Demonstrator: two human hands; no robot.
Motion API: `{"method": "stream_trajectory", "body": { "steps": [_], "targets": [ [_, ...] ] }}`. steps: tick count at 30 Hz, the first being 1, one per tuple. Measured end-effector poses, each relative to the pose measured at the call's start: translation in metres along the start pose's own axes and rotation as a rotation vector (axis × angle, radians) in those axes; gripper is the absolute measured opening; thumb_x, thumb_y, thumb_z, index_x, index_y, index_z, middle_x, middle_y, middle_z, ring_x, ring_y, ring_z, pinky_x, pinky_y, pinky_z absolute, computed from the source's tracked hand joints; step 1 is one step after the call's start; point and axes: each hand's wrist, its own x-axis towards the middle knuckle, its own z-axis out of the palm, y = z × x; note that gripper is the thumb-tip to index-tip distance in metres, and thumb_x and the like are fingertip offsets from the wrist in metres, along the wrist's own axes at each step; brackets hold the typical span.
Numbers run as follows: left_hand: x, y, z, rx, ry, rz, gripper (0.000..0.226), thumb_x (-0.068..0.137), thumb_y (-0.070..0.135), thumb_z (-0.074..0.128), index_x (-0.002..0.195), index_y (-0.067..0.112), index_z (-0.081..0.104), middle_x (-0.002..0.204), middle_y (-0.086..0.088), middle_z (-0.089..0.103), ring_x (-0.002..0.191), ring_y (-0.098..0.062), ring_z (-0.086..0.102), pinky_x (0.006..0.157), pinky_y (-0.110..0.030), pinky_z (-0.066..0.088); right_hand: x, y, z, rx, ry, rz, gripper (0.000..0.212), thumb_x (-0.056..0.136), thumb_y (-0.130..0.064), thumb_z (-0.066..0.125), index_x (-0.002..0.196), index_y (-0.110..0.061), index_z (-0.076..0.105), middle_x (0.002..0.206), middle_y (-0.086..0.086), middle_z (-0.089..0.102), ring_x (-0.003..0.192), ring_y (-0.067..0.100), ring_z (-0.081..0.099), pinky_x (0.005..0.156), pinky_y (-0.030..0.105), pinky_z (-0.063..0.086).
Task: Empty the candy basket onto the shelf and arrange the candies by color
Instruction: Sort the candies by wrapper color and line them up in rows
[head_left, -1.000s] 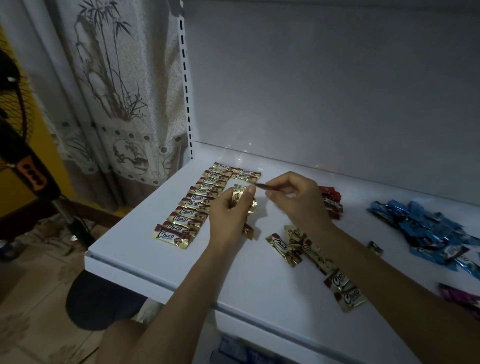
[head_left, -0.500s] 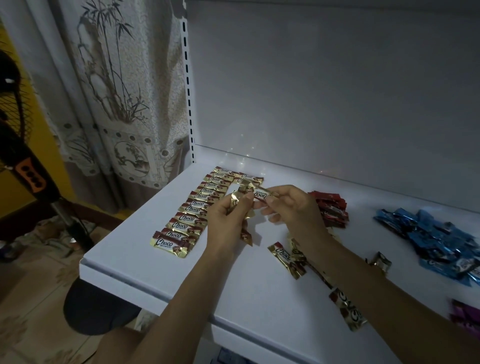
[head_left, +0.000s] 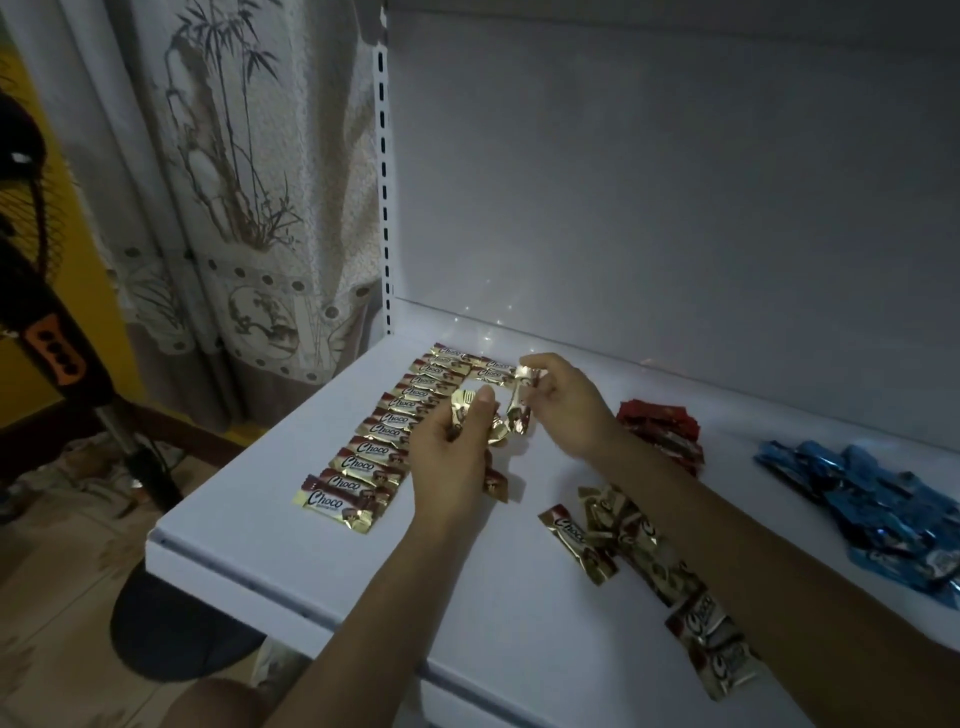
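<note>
Right hand (head_left: 566, 408) pinches gold candy (head_left: 521, 402), hanging lengthwise.

Both bare arms reach in from the lower edge, the left forearm (head_left: 395, 587) rising steeply and the right forearm (head_left: 727, 525) coming across from the lower right. The left hand (head_left: 454, 452) shows its back, fingers curled round a bunch of candies (head_left: 496, 434), thumb (head_left: 485, 410) pressed on top. The right hand (head_left: 569, 408) sits just beside it (slightly farther away), its fingers (head_left: 540, 375) pinching a single candy (head_left: 521, 400) that hangs between the two hands.
</note>
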Motion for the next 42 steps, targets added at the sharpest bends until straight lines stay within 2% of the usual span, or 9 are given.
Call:
{"method": "stream_trajectory", "body": {
  "steps": [3, 6, 9, 11, 15, 23, 34, 38, 42],
  "targets": [
    [0.003, -0.006, -0.002, 0.006, 0.004, 0.016, 0.035, 0.093, 0.027, 0.061, 0.085, -0.007, 0.065, 0.064, -0.013, 0.054, 0.056, -0.018, 0.048, 0.047, -0.020, 0.042, 0.006, 0.005, 0.009, -0.268, -0.148, -0.024, 0.026, 0.094, -0.017, 0.056, 0.118, -0.020, 0.048, 0.082, -0.001, 0.059, 0.074, 0.017, 0.057, 0.068, 0.034, 0.049],
    [0.003, -0.004, -0.001, -0.052, -0.003, 0.008, 0.026, 0.095, 0.021, 0.058, 0.078, 0.004, 0.067, 0.057, 0.001, 0.061, 0.051, -0.008, 0.055, 0.046, -0.018, 0.044, 0.006, 0.012, 0.016, -0.475, -0.053, -0.096, 0.030, 0.093, -0.027, 0.058, 0.121, -0.024, 0.049, 0.108, -0.001, 0.063, 0.093, 0.018, 0.060, 0.084, 0.038, 0.050],
    [0.005, -0.005, -0.001, -0.035, 0.016, -0.016, 0.027, 0.096, 0.025, 0.057, 0.075, 0.010, 0.066, 0.053, 0.005, 0.057, 0.047, -0.006, 0.050, 0.047, -0.020, 0.042, -0.001, 0.009, 0.016, -0.648, 0.052, -0.147, 0.035, 0.088, -0.047, 0.057, 0.111, -0.022, 0.055, 0.103, -0.007, 0.062, 0.095, 0.015, 0.058, 0.088, 0.034, 0.037],
    [0.007, -0.007, -0.003, -0.011, 0.042, -0.039, 0.029, 0.095, 0.031, 0.059, 0.074, 0.011, 0.064, 0.053, 0.002, 0.052, 0.049, -0.011, 0.047, 0.048, -0.025, 0.041, -0.005, 0.007, 0.017, -0.688, 0.001, -0.138, 0.025, 0.086, -0.042, 0.061, 0.103, -0.023, 0.059, 0.101, -0.007, 0.064, 0.097, 0.016, 0.059, 0.089, 0.033, 0.033],
    [0.008, -0.008, -0.001, -0.010, 0.060, -0.042, 0.032, 0.095, 0.032, 0.059, 0.068, 0.014, 0.059, 0.054, -0.001, 0.047, 0.049, -0.014, 0.044, 0.048, -0.028, 0.039, 0.004, 0.003, 0.022, -0.527, -0.036, -0.127, 0.016, 0.081, -0.020, 0.068, 0.096, -0.021, 0.062, 0.097, -0.002, 0.068, 0.095, 0.019, 0.061, 0.092, 0.036, 0.040],
    [0.010, -0.009, 0.002, -0.034, 0.054, -0.016, 0.032, 0.097, 0.030, 0.057, 0.069, 0.014, 0.060, 0.058, -0.006, 0.045, 0.048, -0.013, 0.041, 0.043, -0.021, 0.037, 0.043, 0.017, 0.032, -0.471, 0.088, -0.233, 0.015, 0.080, -0.012, 0.065, 0.092, -0.020, 0.065, 0.097, -0.004, 0.067, 0.099, 0.020, 0.056, 0.088, 0.033, 0.036],
    [0.012, -0.013, 0.001, 0.096, 0.035, 0.031, 0.032, 0.096, 0.033, 0.056, 0.072, 0.014, 0.061, 0.061, -0.006, 0.053, 0.055, -0.017, 0.046, 0.049, -0.027, 0.040, 0.057, 0.027, 0.038, -0.545, 0.165, -0.270, 0.008, 0.085, -0.024, 0.066, 0.093, -0.020, 0.068, 0.097, -0.005, 0.068, 0.101, 0.019, 0.053, 0.086, 0.032, 0.033],
    [0.011, -0.013, 0.001, 0.117, 0.042, 0.068, 0.034, 0.098, 0.032, 0.053, 0.073, 0.009, 0.058, 0.059, 0.000, 0.051, 0.052, -0.008, 0.046, 0.049, -0.021, 0.040, 0.036, 0.017, 0.024, -0.135, 0.169, -0.194, 0.019, 0.092, -0.027, 0.058, 0.083, -0.012, 0.067, 0.078, 0.000, 0.069, 0.078, 0.020, 0.064, 0.076, 0.038, 0.052],
    [0.011, -0.014, 0.000, 0.158, 0.069, 0.135, 0.038, 0.102, 0.033, 0.043, 0.080, 0.005, 0.058, 0.064, -0.005, 0.053, 0.056, -0.005, 0.046, 0.053, -0.017, 0.039, -0.011, -0.014, 0.007, 0.186, -0.044, -0.024, 0.037, 0.096, -0.041, 0.047, 0.088, -0.010, 0.067, 0.063, -0.001, 0.065, 0.052, 0.012, 0.059, 0.052, 0.020, 0.045]
  ]
}}
